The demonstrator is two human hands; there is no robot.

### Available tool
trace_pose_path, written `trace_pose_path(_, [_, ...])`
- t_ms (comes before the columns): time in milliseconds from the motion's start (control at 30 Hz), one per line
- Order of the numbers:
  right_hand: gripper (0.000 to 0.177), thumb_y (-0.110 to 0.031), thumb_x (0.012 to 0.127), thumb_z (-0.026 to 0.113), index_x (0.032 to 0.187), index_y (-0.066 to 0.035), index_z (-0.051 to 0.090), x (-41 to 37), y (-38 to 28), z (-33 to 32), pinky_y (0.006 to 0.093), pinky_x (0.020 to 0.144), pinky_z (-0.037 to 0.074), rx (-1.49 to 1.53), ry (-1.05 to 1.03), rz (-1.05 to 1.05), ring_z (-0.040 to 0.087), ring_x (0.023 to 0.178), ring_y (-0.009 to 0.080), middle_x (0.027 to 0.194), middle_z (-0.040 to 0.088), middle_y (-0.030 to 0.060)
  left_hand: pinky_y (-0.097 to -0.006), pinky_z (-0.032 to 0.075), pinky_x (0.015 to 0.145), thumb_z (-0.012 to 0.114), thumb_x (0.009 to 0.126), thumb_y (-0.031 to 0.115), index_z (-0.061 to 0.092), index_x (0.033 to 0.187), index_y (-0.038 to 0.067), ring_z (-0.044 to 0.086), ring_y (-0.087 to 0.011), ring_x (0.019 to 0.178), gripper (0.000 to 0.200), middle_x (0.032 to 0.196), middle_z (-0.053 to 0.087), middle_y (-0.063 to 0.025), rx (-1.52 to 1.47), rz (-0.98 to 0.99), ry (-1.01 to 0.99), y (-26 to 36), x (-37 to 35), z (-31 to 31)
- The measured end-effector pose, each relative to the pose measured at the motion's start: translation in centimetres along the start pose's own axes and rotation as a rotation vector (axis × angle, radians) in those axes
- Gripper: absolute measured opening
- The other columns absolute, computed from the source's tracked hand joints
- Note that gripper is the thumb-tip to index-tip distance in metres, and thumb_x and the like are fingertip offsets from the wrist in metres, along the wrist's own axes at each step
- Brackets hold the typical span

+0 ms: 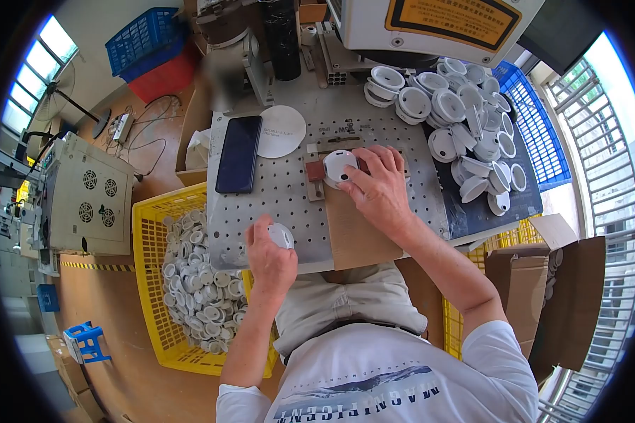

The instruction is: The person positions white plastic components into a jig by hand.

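My right hand [379,185] grips a round white plastic lid [338,165] by its edge, at the middle of the perforated metal plate [282,190]. Dark holes show in the lid's top. Against its left side sits a small reddish-brown block [315,170] on a metal fixture. Beneath my right wrist lies a piece of brown cardboard [360,233]. Near the plate's front left edge, my left hand [271,257] is closed around another white lid [281,236], partly hidden by the fingers.
A phone [238,155] and a white paper disc [282,132] lie on the plate's left. White lids [448,106] are heaped at the right. A yellow basket [147,282] of lids stands below left. A machine head [437,28] overhangs the back. An open cardboard box [568,303] stands right.
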State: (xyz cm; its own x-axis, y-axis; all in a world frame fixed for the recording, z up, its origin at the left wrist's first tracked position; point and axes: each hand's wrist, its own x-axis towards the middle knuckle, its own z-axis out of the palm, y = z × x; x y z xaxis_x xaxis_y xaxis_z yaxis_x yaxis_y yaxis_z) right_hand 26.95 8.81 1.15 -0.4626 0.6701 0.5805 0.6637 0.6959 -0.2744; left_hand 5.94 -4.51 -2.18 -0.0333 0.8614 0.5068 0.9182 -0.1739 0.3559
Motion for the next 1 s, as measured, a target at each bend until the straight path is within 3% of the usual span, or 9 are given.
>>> trace_pose_path(200, [0.03,-0.018,0.073,0.079,0.099,-0.008,0.069,-0.2,-0.4,-0.3,0.0502,0.104,0.034,0.01,0.015,0.014,0.048,0.119,0.0309,0.121,0.056,0.0107,-0.0463,0.046,0.088,0.067,0.056,-0.006,0.066,0.071,-0.007,0.052,-0.0415,0.104,0.015,0.118,0.055,-0.0212,0.024,-0.013,-0.026,-0.6,-0.3,-0.2])
trace_pose_path(333, [0.031,-0.011,0.075,0.077,0.104,-0.005,0.067,-1.6,1.1,-2.5,0.0479,0.099,0.041,0.118,0.079,0.044,0.051,0.118,0.0346,0.123,0.057,0.0128,-0.0491,0.044,0.092,0.051,0.064,-0.007,0.059,0.095,-0.011,0.053,-0.0423,0.107,0.032,0.114,0.056,-0.0243,-0.032,-0.184,0.053,-3.7,-3.4,-4.5])
trace_pose_path(467, [0.033,-0.007,0.077,0.075,0.108,-0.003,0.065,-4.3,5.7,-8.1,0.0457,0.095,0.046,-0.066,0.206,0.159,0.054,0.114,0.0366,0.122,0.059,0.0156,-0.0483,0.039,0.1,0.043,0.07,-0.009,0.054,0.11,-0.012,0.052,-0.0431,0.112,0.042,0.118,0.055,-0.0266,0.142,-0.66,0.194,-10.6,-8.3,-10.8])
trace_pose_path(567, [0.033,-0.007,0.079,0.072,0.11,-0.002,0.065,-5.4,8.4,-12.3,0.0457,0.098,0.045,-0.31,0.247,0.306,0.054,0.116,0.0371,0.124,0.059,0.0163,-0.0452,0.041,0.1,0.041,0.069,-0.014,0.055,0.11,-0.01,0.056,-0.0429,0.108,0.044,0.111,0.058,-0.0256,0.442,-0.601,0.289,-15.0,-11.2,-13.4])
trace_pose_path(633, [0.031,-0.008,0.081,0.071,0.11,-0.001,0.066,-6.1,10.5,-13.4,0.046,0.099,0.044,-0.396,0.184,0.348,0.053,0.117,0.0372,0.125,0.059,0.0165,-0.0449,0.039,0.103,0.041,0.069,-0.014,0.054,0.11,-0.01,0.054,-0.0424,0.112,0.043,0.113,0.057,-0.0258,0.356,-0.651,0.287,-14.4,-9.3,-13.6])
trace_pose_path(767, [0.023,-0.007,0.083,0.07,0.104,0.0,0.066,-6.5,13.1,-14.0,0.0456,0.096,0.044,-0.38,0.03,0.321,0.053,0.117,0.0358,0.123,0.06,0.0157,-0.0463,0.035,0.105,0.049,0.07,-0.01,0.054,0.106,-0.016,0.048,-0.0417,0.121,0.037,0.125,0.053,-0.0251,0.147,-0.391,0.136,-8.6,-1.1,-9.4])
trace_pose_path(900, [0.018,-0.006,0.083,0.069,0.099,0.0,0.067,-5.8,12.3,-15.6,0.0445,0.095,0.045,-0.261,-0.037,0.298,0.054,0.116,0.0347,0.12,0.061,0.0145,-0.0474,0.037,0.104,0.057,0.067,-0.006,0.064,0.073,-0.014,0.048,-0.043,0.117,0.012,0.124,0.053,-0.0274,0.032,0.032,0.027,-1.7,6.4,-2.5])
trace_pose_path(967, [0.013,-0.004,0.085,0.068,0.097,0.001,0.066,-5.2,10.0,-16.8,0.0392,0.087,0.049,-0.22,0.045,0.19,0.06,0.103,0.0301,0.109,0.064,0.013,-0.044,0.037,0.106,0.06,0.063,-0.008,0.067,0.08,-0.012,0.047,-0.0412,0.121,0.019,0.133,0.049,-0.0238,0.063,0.151,-0.055,1.4,9.3,0.9])
trace_pose_path(1000, [0.013,-0.004,0.085,0.068,0.097,0.001,0.066,-5.1,8.8,-16.9,0.0392,0.087,0.049,-0.224,0.044,0.188,0.06,0.103,0.0301,0.109,0.064,0.013,-0.0471,0.037,0.103,0.062,0.066,-0.003,0.067,0.074,-0.01,0.047,-0.0416,0.12,0.013,0.124,0.054,-0.0257,0.055,0.205,-0.077,3.1,10.8,2.4])
